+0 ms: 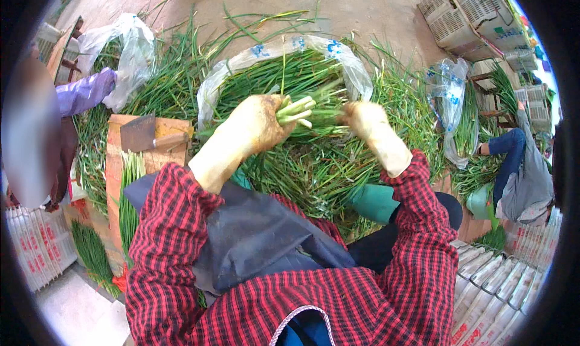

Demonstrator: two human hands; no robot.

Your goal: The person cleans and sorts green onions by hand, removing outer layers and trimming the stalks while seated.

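My left hand (260,119), in a soiled pale-yellow glove, is closed around a small bunch of green stalks (297,111), their whitish cut-looking ends pointing right. My right hand (364,119), in the same kind of glove, is motion-blurred to the right of that bunch. Its fingers look curled beside thin stalks; whether they grip any I cannot tell. Behind both hands lies an opened clear plastic bag (210,90) with blue print, full of long, chive-like green stalks (276,76). Loose leaves and trimmings (299,178) cover the ground below my hands.
On a wooden board (113,164) at left rest a cleaver (138,133) and a neat bundle of stalks (131,187). People work at left, purple sleeve (86,92), and right, jeans (509,158). Plastic crates (466,22) stand at back right; more crates (494,282) lie at lower right.
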